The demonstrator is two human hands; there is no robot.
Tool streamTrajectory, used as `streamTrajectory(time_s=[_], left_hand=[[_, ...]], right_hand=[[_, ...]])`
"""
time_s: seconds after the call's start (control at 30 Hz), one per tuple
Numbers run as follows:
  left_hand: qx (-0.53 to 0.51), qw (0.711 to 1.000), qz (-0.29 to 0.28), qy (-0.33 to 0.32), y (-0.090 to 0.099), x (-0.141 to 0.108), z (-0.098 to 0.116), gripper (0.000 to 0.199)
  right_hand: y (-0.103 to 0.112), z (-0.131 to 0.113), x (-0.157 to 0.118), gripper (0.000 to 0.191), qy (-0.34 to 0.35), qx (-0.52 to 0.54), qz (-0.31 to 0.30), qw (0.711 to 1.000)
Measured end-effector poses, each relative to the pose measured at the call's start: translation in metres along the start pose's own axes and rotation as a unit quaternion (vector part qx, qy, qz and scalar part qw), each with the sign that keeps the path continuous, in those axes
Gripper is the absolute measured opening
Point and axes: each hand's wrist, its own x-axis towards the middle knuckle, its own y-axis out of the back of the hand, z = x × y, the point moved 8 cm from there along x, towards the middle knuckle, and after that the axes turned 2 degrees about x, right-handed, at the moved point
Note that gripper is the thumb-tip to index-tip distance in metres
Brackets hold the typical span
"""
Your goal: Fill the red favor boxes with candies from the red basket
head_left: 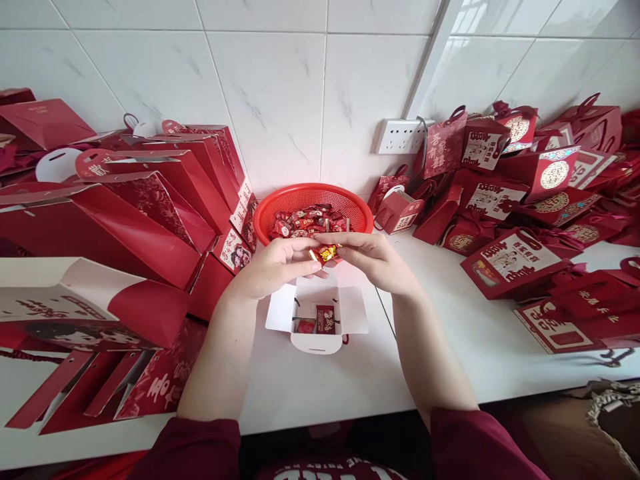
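Observation:
Both hands meet in front of a red plastic basket (270, 200) that holds several wrapped candies (305, 219). Between them is a red and gold wrapped candy (326, 254). My left hand (280, 265) has its fingers round the candy's left side, and my right hand (367, 257) pinches its right end. Just below the hands, a small white-lined box (316, 341) stands with its flaps spread on the white table (320, 393). Inside the box lie a dark red packet (325, 319) and a smaller red item (305, 325).
Folded-open red boxes (165, 193) crowd the left side. Many closed red gift boxes (515, 263) are piled at the right. Behind the basket rises a white tiled wall (280, 87) with a socket strip (400, 137). The table's front edge runs near my body.

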Motion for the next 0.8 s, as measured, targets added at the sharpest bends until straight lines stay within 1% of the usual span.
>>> streamTrajectory(time_s=[0.13, 0.2, 0.3, 0.33, 0.37, 0.47, 0.5, 0.53, 0.6, 0.67, 0.73, 0.8], left_hand=[[0.007, 1.0, -0.013, -0.014, -0.002, -0.004, 0.003, 0.048], [0.025, 0.999, -0.012, -0.026, -0.001, -0.006, 0.006, 0.048], [0.106, 0.993, 0.007, -0.043, 0.005, -0.011, 0.011, 0.051], [0.141, 0.989, 0.013, -0.046, 0.008, -0.013, 0.013, 0.049], [0.172, 0.984, 0.019, -0.047, 0.012, -0.014, 0.013, 0.047], [0.246, 0.967, 0.049, -0.039, 0.027, -0.011, 0.007, 0.041], [0.274, 0.959, 0.066, -0.035, 0.033, -0.008, 0.003, 0.041], [0.306, 0.948, 0.084, -0.03, 0.039, -0.005, -0.002, 0.041], [0.373, 0.921, 0.109, -0.003, 0.047, 0.003, -0.014, 0.044], [0.418, 0.902, 0.104, 0.034, 0.052, 0.009, -0.028, 0.047], [0.432, 0.897, 0.082, 0.053, 0.051, 0.014, -0.038, 0.048], [0.43, 0.899, 0.069, 0.046, 0.049, 0.016, -0.04, 0.044]], right_hand=[[-0.003, -0.001, -0.002, 0.033, 0.004, 0.002, -0.01, 1.0], [-0.002, 0.0, -0.003, 0.032, 0.005, 0.009, 0.005, 1.0], [0.005, 0.002, -0.005, 0.024, 0.003, 0.013, 0.038, 0.999], [0.005, 0.003, -0.005, 0.021, -0.002, 0.009, 0.032, 0.999], [0.003, 0.006, -0.005, 0.019, -0.011, 0.001, 0.01, 1.0], [-0.011, 0.02, -0.008, 0.022, -0.05, -0.049, -0.123, 0.99], [-0.013, 0.024, -0.01, 0.024, -0.06, -0.077, -0.153, 0.983], [-0.013, 0.028, -0.01, 0.026, -0.067, -0.11, -0.162, 0.978], [-0.006, 0.032, -0.008, 0.028, -0.074, -0.178, -0.13, 0.973], [0.0, 0.033, -0.006, 0.028, -0.079, -0.229, -0.095, 0.966], [0.003, 0.035, -0.006, 0.027, -0.081, -0.253, -0.083, 0.96], [0.006, 0.039, -0.004, 0.026, -0.088, -0.262, -0.066, 0.959]])
